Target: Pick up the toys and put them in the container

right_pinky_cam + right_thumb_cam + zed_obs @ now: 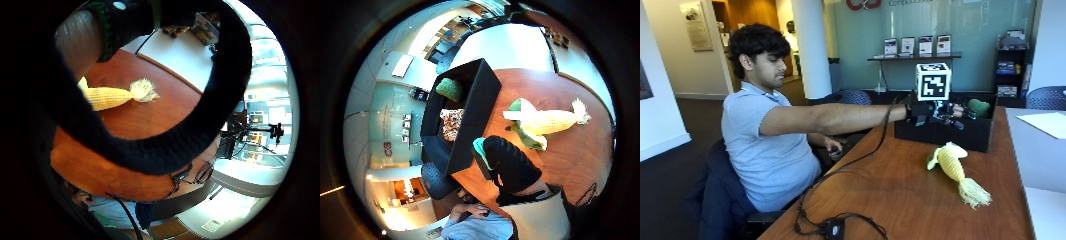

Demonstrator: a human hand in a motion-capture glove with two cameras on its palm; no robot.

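Observation:
A yellow knitted corn toy (951,165) with green husk and a cream tassel lies on the brown table (906,200), in front of the black container (943,137). My gloved right hand (939,112) hovers at the container's near rim, arm stretched out, fingers loosely curved and holding nothing. A green toy (978,107) sits in the container just past the fingertips. The thumb side palm view shows the green toy (450,89) and a patterned toy (451,125) inside the container (475,110), with the corn toy (547,121) on the wood beside it. The corn toy (107,97) also shows beyond a curved gloved finger (165,145).
A white table (1046,175) with a sheet of paper (1043,122) adjoins the brown one on the far side. The person's other hand (834,146) stays low by the table's near edge. Chairs stand behind the container.

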